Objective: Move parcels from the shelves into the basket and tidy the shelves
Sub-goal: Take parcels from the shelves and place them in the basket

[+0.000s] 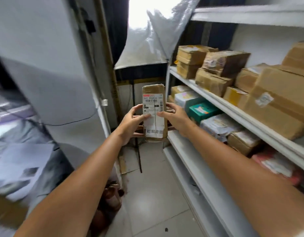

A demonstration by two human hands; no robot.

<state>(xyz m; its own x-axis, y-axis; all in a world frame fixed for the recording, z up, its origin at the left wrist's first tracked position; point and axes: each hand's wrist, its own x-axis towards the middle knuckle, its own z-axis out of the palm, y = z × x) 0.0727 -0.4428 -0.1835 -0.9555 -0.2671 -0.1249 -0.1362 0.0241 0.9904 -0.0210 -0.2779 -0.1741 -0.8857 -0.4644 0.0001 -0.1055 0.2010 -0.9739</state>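
Note:
A narrow brown cardboard parcel (153,100) with a white shipping label is held upright in the aisle, in front of me at chest height. My left hand (130,124) grips its left side and my right hand (175,120) grips its right side, thumbs on the label. The white shelves (221,106) stand to the right, just beside the parcel. Brown boxes (214,81) crowd the upper shelf. A teal box (201,111), a white bag parcel (218,124) and a red parcel (274,164) lie on the lower one. No basket is in view.
A narrow tiled aisle (153,194) runs ahead between the shelves and a white cabinet wall (62,82) on the left. A silver plastic sheet (153,41) hangs at the far end over a dark stand. Grey bags (23,159) and a brown object (110,199) sit low left.

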